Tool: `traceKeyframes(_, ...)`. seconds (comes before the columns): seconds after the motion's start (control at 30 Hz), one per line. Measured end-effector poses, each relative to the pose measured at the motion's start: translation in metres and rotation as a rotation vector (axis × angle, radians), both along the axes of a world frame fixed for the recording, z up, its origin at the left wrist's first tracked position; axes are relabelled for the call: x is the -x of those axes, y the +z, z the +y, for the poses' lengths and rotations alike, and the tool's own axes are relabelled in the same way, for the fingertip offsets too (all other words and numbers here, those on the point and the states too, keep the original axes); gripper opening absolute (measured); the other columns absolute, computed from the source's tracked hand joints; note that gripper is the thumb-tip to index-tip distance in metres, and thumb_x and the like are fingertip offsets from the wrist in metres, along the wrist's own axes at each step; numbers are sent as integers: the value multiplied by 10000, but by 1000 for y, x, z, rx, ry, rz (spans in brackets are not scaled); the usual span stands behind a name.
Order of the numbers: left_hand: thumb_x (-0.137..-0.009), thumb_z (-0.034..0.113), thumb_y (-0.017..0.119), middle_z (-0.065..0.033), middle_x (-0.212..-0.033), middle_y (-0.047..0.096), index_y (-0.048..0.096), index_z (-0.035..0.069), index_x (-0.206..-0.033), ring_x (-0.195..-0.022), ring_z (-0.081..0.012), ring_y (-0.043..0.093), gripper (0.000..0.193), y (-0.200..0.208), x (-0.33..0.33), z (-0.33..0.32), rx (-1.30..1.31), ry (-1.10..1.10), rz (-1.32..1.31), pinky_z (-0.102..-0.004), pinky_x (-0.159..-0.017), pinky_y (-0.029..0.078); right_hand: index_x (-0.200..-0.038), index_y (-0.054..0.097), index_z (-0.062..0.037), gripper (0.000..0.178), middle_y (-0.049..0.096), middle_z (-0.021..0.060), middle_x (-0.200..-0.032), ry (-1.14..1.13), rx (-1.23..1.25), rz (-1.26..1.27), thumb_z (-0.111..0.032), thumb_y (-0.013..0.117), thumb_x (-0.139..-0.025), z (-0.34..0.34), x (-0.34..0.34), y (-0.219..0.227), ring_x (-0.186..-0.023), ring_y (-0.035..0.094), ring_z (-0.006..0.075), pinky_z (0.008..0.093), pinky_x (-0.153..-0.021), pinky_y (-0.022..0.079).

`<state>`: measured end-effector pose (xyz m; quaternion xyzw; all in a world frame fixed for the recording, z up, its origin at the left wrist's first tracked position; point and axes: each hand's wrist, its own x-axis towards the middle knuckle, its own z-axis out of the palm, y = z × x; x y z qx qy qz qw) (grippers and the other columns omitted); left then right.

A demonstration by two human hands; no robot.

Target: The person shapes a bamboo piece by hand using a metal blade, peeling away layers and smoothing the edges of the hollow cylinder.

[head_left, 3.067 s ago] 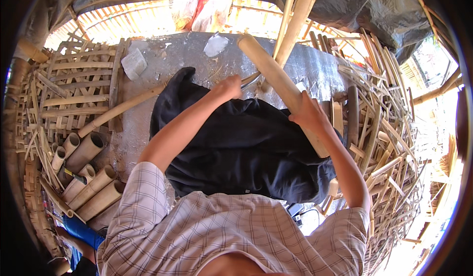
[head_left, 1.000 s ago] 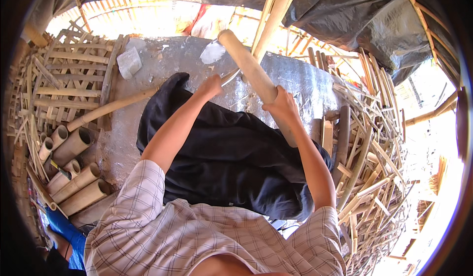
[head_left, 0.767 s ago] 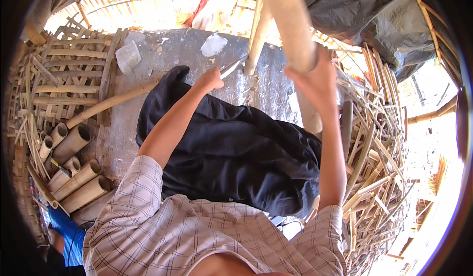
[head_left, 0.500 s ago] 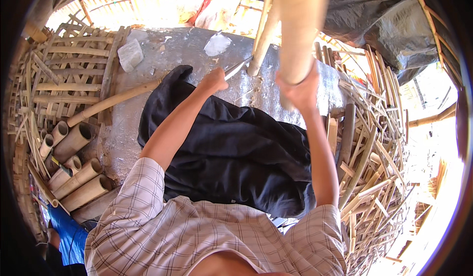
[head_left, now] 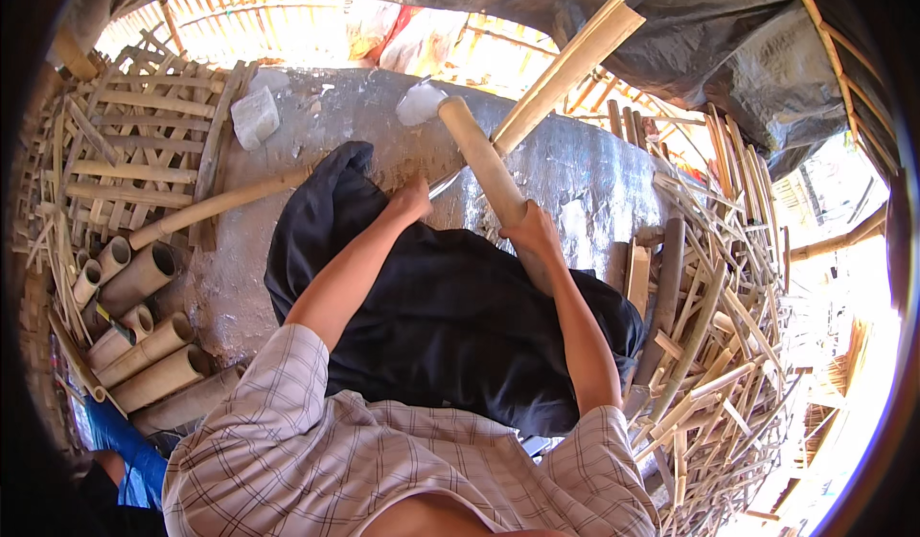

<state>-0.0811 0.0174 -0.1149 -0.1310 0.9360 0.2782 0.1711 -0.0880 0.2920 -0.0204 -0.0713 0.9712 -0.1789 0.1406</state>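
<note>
My left hand (head_left: 410, 200) is closed round a knife's handle, which the fingers hide. The knife blade (head_left: 447, 183) points up and right, and its far part passes out of sight behind a thick bamboo piece. My right hand (head_left: 534, 233) grips this round bamboo piece (head_left: 484, 159) near its lower part; it slants with its far end up to the left, crossing over the blade. Just beyond, a split bamboo length (head_left: 570, 72) leans up to the right, its lower end partly hidden. Black cloth (head_left: 450, 317) covers my lap beneath both forearms.
Hollow bamboo tubes (head_left: 158, 345) lie at the left, below a woven bamboo lattice (head_left: 144, 130). A whitish block (head_left: 254, 118) rests on the grey surface (head_left: 326, 106). Loose bamboo strips (head_left: 709, 365) pile up at my right. Dark sheeting (head_left: 671, 20) hangs overhead.
My right hand has brought the thick bamboo piece down from its raised position to lie across the blade. The split bamboo now leans to the right. My left hand has moved slightly nearer with the knife.
</note>
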Motion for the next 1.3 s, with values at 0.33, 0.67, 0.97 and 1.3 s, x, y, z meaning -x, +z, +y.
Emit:
traceKeyframes(0.33,-787,80,715,-338,-1129,702,636,-88,-1187,-1117,-447,694,441,1,-18,-14,-43,19,62,-498,-924,572,-1253,493,-31,693,732,284,-1038,-204,43,359,-213,871,-702,-18,45,74,-986,720,472,548,-887,572)
traceKeyframes(0.67,-837,112,710,-322,-1179,697,630,-58,-1232,-1137,-429,691,437,12,-18,-10,-3,-16,-7,-490,-946,564,-1204,578,143,909,702,316,-1150,-274,29,-18,-416,936,-583,92,120,-34,-1083,717,403,460,-908,595)
traceKeyframes(0.97,-805,169,718,-269,-1308,647,596,-27,-1259,-1234,-408,634,510,36,-20,-2,48,-13,47,-490,-1003,528,-1187,541,85,852,725,262,-1107,-309,36,115,-330,958,-571,96,105,-61,-1046,734,399,454,-869,627)
traceKeyframes(1.3,-824,222,723,-255,-1250,526,491,-15,-1265,-1214,-468,563,552,50,50,34,73,-232,460,-531,-1017,499,-1256,497,88,871,728,215,-1157,-355,-7,101,-287,960,-620,63,92,-43,-1078,744,343,384,-894,627)
